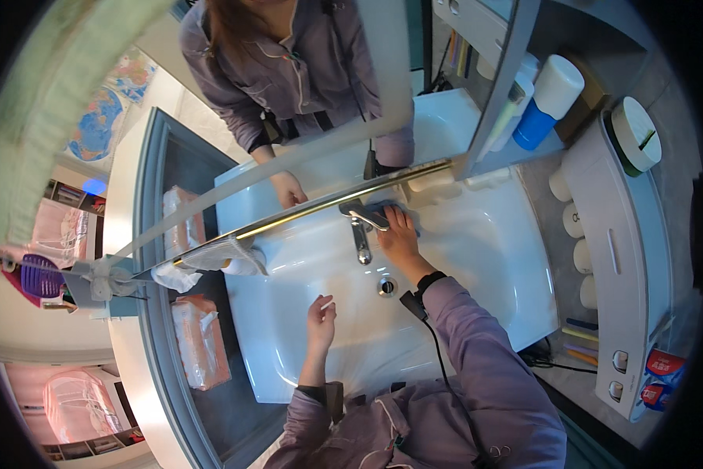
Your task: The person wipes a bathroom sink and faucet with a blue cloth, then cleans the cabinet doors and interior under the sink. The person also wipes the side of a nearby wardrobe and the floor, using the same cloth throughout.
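Before me is a white ceramic washbasin (292, 328) with a round metal drain (387, 286). My right hand (399, 239) lies beside the chrome faucet (362, 237), fingers spread over a blue-grey cloth (416, 221) on the basin's back ledge; the cloth is partly hidden under the fingers. Above the front left of the basin, my left hand (322, 316) hangs with its fingers loosely curled and nothing seen in it. A black cable (439, 352) with a dark plug-like end hangs by my right wrist.
A mirror (328, 135) over the basin reflects my torso. Tissue packs (200, 342) lie at left, near a draped grey cloth (219, 255). At right stand a blue-and-white bottle (547, 102) and a wall organizer (609, 234) with cups and toothbrushes.
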`<state>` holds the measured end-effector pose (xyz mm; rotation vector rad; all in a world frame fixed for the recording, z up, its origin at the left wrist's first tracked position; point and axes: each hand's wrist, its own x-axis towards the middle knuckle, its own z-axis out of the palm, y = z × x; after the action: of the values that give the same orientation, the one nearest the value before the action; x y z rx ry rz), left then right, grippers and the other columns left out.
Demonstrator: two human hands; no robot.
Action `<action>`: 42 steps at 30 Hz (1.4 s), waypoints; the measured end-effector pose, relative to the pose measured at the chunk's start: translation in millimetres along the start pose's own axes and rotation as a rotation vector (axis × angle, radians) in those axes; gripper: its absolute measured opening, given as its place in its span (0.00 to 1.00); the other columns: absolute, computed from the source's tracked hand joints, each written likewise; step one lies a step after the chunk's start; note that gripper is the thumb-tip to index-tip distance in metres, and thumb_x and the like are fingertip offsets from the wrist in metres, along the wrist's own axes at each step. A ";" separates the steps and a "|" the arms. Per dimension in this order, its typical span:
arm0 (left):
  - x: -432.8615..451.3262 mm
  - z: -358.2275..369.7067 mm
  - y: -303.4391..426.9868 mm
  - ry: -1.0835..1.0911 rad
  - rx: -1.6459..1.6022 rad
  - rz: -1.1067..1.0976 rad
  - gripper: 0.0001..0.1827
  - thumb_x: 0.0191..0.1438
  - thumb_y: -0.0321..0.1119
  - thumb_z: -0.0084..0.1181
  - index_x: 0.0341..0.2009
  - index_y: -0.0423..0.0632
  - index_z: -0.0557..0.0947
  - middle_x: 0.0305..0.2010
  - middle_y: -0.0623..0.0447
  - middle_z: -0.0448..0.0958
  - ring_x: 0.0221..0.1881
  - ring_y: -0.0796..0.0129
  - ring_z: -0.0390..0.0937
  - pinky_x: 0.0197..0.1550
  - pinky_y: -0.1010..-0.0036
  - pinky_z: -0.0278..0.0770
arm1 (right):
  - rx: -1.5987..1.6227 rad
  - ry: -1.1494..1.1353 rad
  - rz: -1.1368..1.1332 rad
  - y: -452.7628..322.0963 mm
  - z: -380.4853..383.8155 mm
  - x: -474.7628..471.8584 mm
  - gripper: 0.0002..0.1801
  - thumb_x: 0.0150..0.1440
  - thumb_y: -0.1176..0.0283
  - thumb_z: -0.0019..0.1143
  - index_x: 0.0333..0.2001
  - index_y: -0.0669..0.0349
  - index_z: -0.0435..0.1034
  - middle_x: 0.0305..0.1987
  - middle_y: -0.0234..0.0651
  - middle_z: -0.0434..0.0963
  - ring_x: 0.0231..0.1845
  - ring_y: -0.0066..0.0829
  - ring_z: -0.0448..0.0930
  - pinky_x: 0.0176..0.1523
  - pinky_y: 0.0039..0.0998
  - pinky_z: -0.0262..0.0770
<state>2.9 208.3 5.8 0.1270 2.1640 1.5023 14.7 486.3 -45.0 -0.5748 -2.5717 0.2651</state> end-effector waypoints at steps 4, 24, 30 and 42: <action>6.8 2.8 3.8 -0.099 0.068 -0.026 0.17 0.60 0.31 0.49 0.53 0.42 0.73 0.66 0.45 0.59 0.51 0.66 0.74 0.48 0.72 0.74 | -0.193 -0.050 0.152 43.6 -6.7 -7.1 0.21 0.51 0.66 0.51 0.51 0.56 0.68 0.56 0.42 0.67 0.61 0.40 0.64 0.67 0.44 0.52; 14.9 73.3 18.5 -0.208 0.055 0.058 0.15 0.58 0.32 0.53 0.50 0.45 0.76 0.62 0.42 0.65 0.40 0.72 0.73 0.44 0.76 0.72 | -0.334 0.152 0.376 202.7 -73.7 -23.4 0.23 0.51 0.72 0.53 0.52 0.61 0.65 0.61 0.45 0.64 0.64 0.48 0.59 0.67 0.46 0.50; 17.9 72.0 29.8 -0.229 0.056 0.095 0.14 0.59 0.32 0.52 0.50 0.45 0.77 0.62 0.43 0.66 0.41 0.71 0.73 0.44 0.76 0.72 | -0.503 0.126 0.555 240.8 -107.2 -51.2 0.25 0.54 0.67 0.51 0.56 0.61 0.61 0.64 0.44 0.62 0.67 0.44 0.57 0.71 0.44 0.44; -1.0 2.8 22.3 -0.226 0.049 0.169 0.17 0.59 0.32 0.52 0.52 0.40 0.75 0.62 0.43 0.66 0.38 0.74 0.71 0.42 0.78 0.71 | -0.391 -0.020 0.742 165.6 -202.7 -295.1 0.27 0.57 0.71 0.43 0.60 0.65 0.58 0.66 0.50 0.58 0.68 0.49 0.56 0.70 0.46 0.48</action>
<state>0.6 219.0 25.5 0.4840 2.0498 1.4470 407.7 519.4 -41.1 -1.6680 -2.3267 -0.0001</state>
